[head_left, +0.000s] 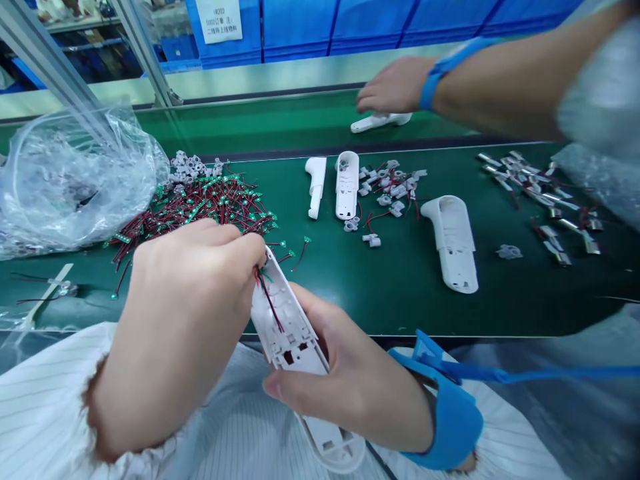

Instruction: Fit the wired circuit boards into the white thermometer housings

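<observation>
My right hand (350,380) wraps around a white plastic housing half (313,360), a long handheld shell tilted with its hollow inside facing up. At the shell's upper end, my left hand (195,293) pinches near red and black wires (270,300), which run down into the cavity. A bit of green shows by the wires, but my left fingertips and what lies under them are mostly hidden. A blue strap (445,413) circles my right wrist. Just beyond my left hand lies a pile of small green circuit boards with red and black wires (215,200).
White shells (347,187) lie mid-table, another (455,243) to the right. Small wired white parts (395,183) and silvery metal parts (550,193) are scattered nearby. A clear plastic bag (75,180) sits left. Across the back, a co-worker's hand (395,87) reaches over a white shell (383,121).
</observation>
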A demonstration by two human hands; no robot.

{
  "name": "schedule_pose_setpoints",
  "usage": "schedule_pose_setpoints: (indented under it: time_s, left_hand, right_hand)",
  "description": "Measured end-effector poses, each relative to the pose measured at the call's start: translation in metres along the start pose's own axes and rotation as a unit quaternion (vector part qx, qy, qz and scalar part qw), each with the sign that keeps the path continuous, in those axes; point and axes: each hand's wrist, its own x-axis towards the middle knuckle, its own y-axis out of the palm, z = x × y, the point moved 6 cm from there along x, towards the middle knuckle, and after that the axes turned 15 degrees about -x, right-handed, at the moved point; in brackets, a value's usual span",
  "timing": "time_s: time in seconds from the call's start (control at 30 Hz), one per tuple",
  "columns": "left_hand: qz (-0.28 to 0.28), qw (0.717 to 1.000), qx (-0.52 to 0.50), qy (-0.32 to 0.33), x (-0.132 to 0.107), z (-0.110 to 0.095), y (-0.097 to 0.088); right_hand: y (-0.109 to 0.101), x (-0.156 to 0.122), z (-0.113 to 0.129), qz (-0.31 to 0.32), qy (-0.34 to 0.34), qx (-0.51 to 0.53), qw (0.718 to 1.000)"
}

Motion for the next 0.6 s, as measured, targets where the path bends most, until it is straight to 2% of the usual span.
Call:
schedule_pose_setpoints:
  time_s: [0.17,0.23,0.3,0.37,0.47,0.6]
  left_hand:
    - [0.007,0.999,-0.020,-0.040,0.006,0.015,0.008]
    - [0.007,0.994,-0.062,-0.088,0.009,0.025,0.011]
    - [0.018,0.975,-0.157,-0.154,0.009,0.036,0.017]
    - [0.029,0.936,-0.281,-0.211,0.006,0.041,0.022]
    - [0.025,0.855,-0.455,-0.248,-0.002,0.041,0.028]
    - [0.024,0.747,-0.582,-0.321,-0.014,0.040,0.039]
  right_hand:
    - [-0.005,0.004,-0.004,-0.054,-0.060,-0.077,0.994]
    - [-0.007,0.005,-0.006,-0.057,-0.073,-0.071,0.993]
    - [-0.007,0.005,-0.007,-0.046,-0.082,-0.051,0.994]
    - [-0.006,0.003,-0.006,-0.030,-0.088,-0.020,0.995]
    - [-0.006,0.001,-0.005,-0.022,-0.089,0.017,0.996]
    - [-0.010,0.000,-0.004,-0.023,-0.102,0.024,0.994]
